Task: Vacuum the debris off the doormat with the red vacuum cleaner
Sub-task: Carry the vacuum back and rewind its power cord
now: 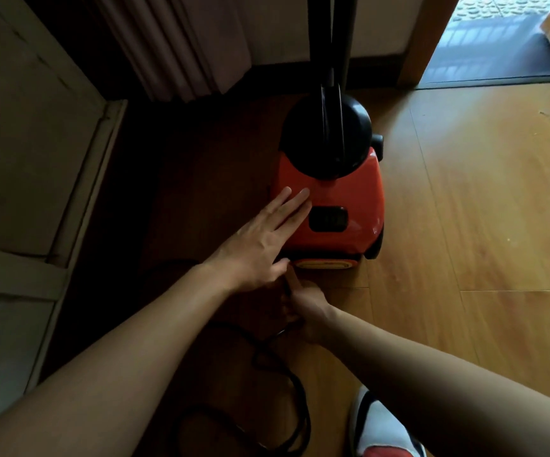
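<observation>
While the glossy red canister vacuum cleaner (329,209) sits on the wooden plank floor (481,209) near the curtain, I've got the left hand (260,239) spread flat and open on its shell, fingers together, pinning it down and gripping nothing. The right hand (306,308) is tucked low at the rear, fingers curled narrow around the thin black power cord (287,367) where it leaves the body, though part of that grip sits in shadow. The cord trails back in loose loops towards the white and red shoe (379,430). I'd call this set-up, not cleaning: cord being drawn out or sorted. The dark doormat (497,57) lies well apart, over by the doorway. Next, I reckon, comes freeing enough cord, powering up, then carrying the black wand (331,61) across.
</observation>
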Demonstrator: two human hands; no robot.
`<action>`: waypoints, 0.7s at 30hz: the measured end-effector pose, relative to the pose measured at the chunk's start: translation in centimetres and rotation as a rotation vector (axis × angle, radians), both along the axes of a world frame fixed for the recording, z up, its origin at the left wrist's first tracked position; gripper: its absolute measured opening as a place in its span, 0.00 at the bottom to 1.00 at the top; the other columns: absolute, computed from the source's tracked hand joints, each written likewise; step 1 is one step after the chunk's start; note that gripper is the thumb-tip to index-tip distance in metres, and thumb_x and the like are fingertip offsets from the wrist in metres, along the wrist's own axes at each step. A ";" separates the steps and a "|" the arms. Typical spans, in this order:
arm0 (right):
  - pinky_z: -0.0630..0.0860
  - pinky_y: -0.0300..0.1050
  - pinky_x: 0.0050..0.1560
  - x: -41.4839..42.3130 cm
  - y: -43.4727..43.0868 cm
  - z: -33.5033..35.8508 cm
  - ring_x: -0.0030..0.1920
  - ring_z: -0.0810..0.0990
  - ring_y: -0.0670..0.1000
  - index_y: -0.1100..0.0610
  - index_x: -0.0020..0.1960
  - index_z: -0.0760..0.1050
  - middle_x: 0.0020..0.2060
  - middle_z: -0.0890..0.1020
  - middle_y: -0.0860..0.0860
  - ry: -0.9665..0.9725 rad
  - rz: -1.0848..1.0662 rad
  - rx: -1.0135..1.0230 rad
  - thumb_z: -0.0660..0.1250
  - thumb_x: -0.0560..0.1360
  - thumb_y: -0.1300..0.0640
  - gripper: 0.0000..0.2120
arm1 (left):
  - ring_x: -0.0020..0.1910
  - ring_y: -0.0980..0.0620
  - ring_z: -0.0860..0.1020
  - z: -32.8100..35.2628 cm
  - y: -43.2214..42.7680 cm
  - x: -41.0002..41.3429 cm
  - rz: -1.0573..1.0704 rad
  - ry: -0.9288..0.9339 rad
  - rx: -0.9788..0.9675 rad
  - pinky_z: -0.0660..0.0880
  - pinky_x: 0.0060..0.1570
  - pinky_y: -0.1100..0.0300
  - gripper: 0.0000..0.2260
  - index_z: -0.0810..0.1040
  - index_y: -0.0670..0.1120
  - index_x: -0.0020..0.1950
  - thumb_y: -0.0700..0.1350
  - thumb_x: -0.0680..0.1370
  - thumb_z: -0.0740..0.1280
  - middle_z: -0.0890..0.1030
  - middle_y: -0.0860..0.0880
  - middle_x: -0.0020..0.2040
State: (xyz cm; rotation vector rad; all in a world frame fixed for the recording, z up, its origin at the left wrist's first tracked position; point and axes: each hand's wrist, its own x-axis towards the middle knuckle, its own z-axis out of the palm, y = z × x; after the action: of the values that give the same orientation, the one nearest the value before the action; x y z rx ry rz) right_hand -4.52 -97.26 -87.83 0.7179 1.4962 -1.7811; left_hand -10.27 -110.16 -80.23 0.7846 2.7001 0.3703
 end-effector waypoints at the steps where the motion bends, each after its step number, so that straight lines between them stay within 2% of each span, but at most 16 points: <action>1: 0.65 0.37 0.25 0.0 0.3 -0.6 0.24 0.69 0.44 0.58 0.46 0.79 0.27 0.73 0.47 0.028 0.023 0.016 0.59 0.82 0.38 0.24 | 0.78 0.59 0.32 -0.2 -0.1 0.0 -0.003 0.011 0.008 0.43 0.75 0.57 0.42 0.41 0.50 0.81 0.46 0.78 0.68 0.35 0.59 0.80; 3: 0.66 0.38 0.25 -0.2 1.4 -1.7 0.24 0.70 0.44 0.59 0.48 0.79 0.26 0.76 0.45 0.054 0.046 0.050 0.62 0.81 0.39 0.23 | 0.78 0.58 0.34 -0.6 -0.3 -0.1 -0.009 0.029 0.024 0.43 0.75 0.58 0.42 0.42 0.50 0.82 0.44 0.78 0.69 0.36 0.58 0.80; 7: 0.66 0.39 0.25 -0.6 4.7 -2.9 0.27 0.70 0.46 0.60 0.50 0.78 0.36 0.80 0.51 0.025 0.010 0.087 0.67 0.80 0.45 0.16 | 0.78 0.59 0.36 -0.7 -0.8 -0.5 -0.028 0.030 0.063 0.43 0.75 0.59 0.42 0.44 0.51 0.81 0.43 0.77 0.69 0.39 0.58 0.81; 11: 0.63 0.38 0.21 -0.9 8.5 -3.2 0.24 0.66 0.46 0.61 0.47 0.77 0.28 0.76 0.49 -0.095 -0.002 0.120 0.69 0.80 0.50 0.13 | 0.79 0.59 0.39 -1.0 -1.2 -0.8 -0.038 0.050 0.113 0.46 0.76 0.58 0.41 0.47 0.51 0.81 0.42 0.77 0.70 0.42 0.57 0.81; 14: 0.57 0.37 0.20 -0.7 11.8 -2.9 0.22 0.62 0.45 0.58 0.44 0.76 0.27 0.68 0.48 -0.116 -0.089 0.116 0.67 0.82 0.51 0.13 | 0.80 0.58 0.40 -1.3 -1.1 -0.7 -0.025 0.063 0.142 0.47 0.76 0.57 0.41 0.47 0.51 0.81 0.42 0.77 0.70 0.43 0.57 0.81; 16: 0.56 0.38 0.21 -0.7 13.3 -2.2 0.22 0.60 0.44 0.56 0.42 0.75 0.26 0.64 0.47 -0.083 -0.162 0.138 0.66 0.82 0.50 0.13 | 0.80 0.57 0.41 -1.5 -1.0 -0.6 -0.024 0.084 0.153 0.49 0.75 0.56 0.41 0.47 0.51 0.81 0.42 0.76 0.71 0.44 0.56 0.81; 21: 0.56 0.37 0.23 -1.5 13.7 1.1 0.24 0.61 0.44 0.56 0.42 0.74 0.27 0.64 0.46 0.085 -0.236 0.109 0.63 0.84 0.50 0.14 | 0.80 0.57 0.39 -1.4 -0.6 -0.2 -0.008 0.102 0.114 0.49 0.75 0.55 0.41 0.47 0.50 0.82 0.44 0.76 0.70 0.42 0.58 0.81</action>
State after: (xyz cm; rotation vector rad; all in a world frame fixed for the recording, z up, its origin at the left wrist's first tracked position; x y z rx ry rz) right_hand -6.02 -83.53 -86.76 0.9157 1.6314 -1.9364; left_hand -10.45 -110.76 -81.65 0.8671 2.7899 0.4993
